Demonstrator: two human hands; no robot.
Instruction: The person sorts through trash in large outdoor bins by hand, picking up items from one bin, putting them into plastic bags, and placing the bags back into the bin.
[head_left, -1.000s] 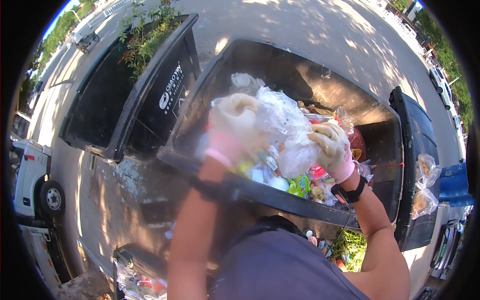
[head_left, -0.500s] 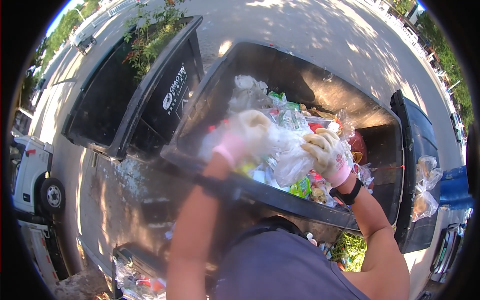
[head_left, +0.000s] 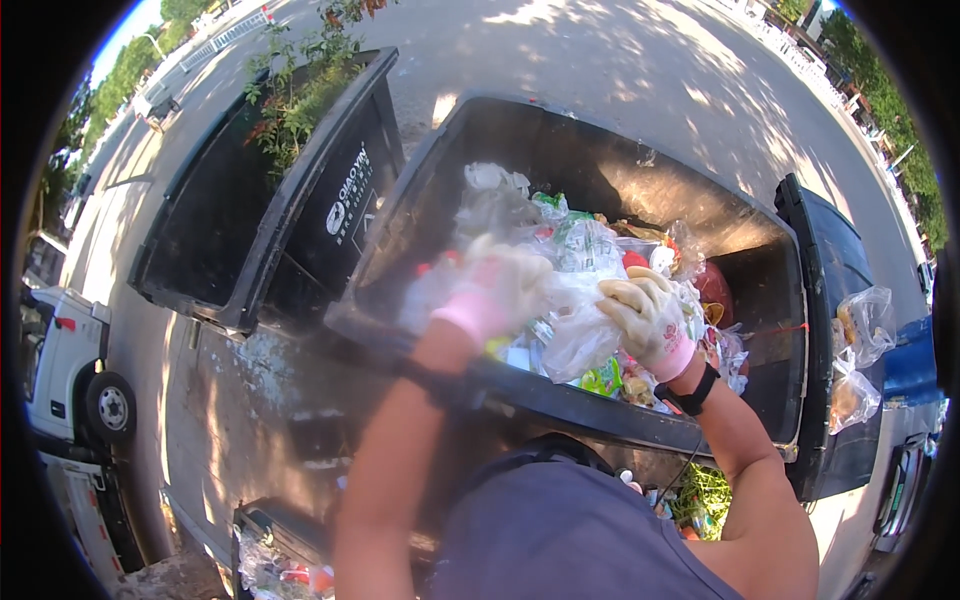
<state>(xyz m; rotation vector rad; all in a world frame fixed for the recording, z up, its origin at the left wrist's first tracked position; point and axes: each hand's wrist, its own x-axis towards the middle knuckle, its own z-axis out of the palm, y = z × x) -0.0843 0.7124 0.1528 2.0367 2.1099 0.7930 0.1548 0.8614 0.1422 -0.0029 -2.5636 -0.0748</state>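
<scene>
Outdoors: both gloved hands on a clear plastic bag (head_left: 575, 325) over an open dark bin (head_left: 600, 170).

Left hand (head_left: 495, 290) and right hand (head_left: 650, 320) each close their grip on the bag, held above the heaped waste (head_left: 560, 240), presumably so contents fall inside; bag contents unclear, fingers partly hidden.

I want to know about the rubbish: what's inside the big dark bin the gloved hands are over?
Clear plastic bags and colourful wrappers fill the big dark bin. Both gloved hands, left hand and right hand, grip one bag. Whatever lies beneath is covered.
</scene>
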